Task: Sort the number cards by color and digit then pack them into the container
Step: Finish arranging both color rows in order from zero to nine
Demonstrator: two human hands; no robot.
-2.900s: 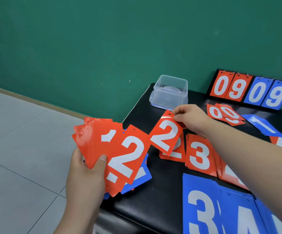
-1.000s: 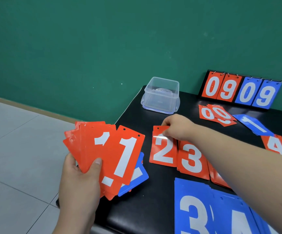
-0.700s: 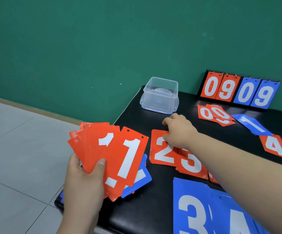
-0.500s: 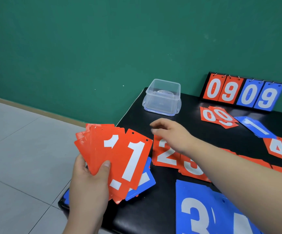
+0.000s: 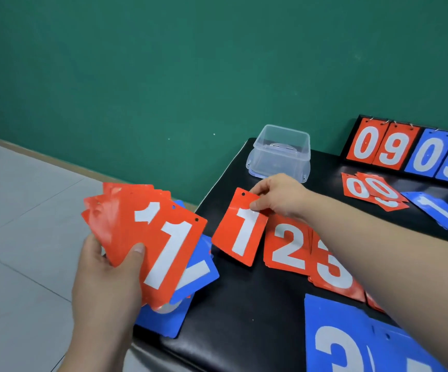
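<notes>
Since half a second ago, my right grip [image 5: 279,196] has left the red 2 pile [image 5: 287,245] and now pinches a red 1 card [image 5: 240,232] by its punched top edge, just left of that pile over the tabletop [image 5: 244,304]. My left grip [image 5: 105,277] clasps the fanned cards [image 5: 147,232]. I want to lay the card flat beside the 2s with edges parallel, well short of the clear container [image 5: 280,154].

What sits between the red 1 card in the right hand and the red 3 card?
The red 2 card, lying flat on the black table, head view.
</notes>
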